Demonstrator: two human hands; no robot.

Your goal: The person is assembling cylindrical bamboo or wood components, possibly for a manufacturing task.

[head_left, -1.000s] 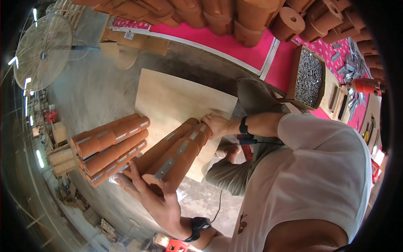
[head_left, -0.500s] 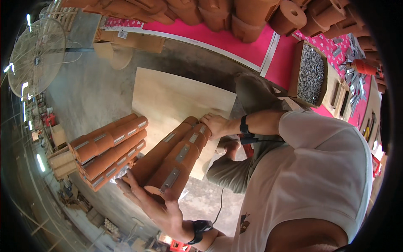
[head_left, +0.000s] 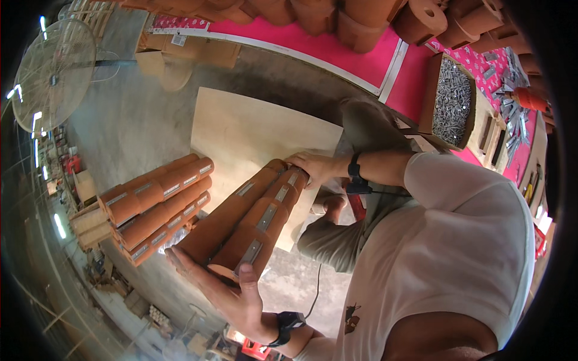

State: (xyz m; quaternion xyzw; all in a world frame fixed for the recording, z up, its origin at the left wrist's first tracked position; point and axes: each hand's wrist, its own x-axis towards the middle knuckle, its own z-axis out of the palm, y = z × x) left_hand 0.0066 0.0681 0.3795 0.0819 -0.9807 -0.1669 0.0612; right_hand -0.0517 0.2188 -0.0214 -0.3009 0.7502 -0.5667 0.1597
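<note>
Two side-by-side stacks of nested, terracotta-coloured tapered sleeves (head_left: 251, 224) lie between my hands, slanting across the middle. Small silver metal plates are set along their sides. My left hand (head_left: 232, 295) is pressed against the near, wider ends, its thumb up over one rim and its fingers stretched beneath the other. At the far, narrower ends, my right hand (head_left: 316, 167) curls over the stacks; some of its fingertips are hidden. To the left lies a pile of similar stacks (head_left: 161, 201), also with metal plates along them.
A pale board (head_left: 259, 123) lies beyond the stacks. Along the pink-covered table (head_left: 337, 57) at the back stand more terracotta-coloured pieces (head_left: 361, 27). A cardboard box of small metal fasteners (head_left: 451, 99) stands at right, near loose metal strips (head_left: 515, 129). A large fan (head_left: 54, 78) is far left.
The view has shifted slightly. Both hands keep their hold on the two stacks, which have barely moved, and my right hand sits a little further over their far ends.
</note>
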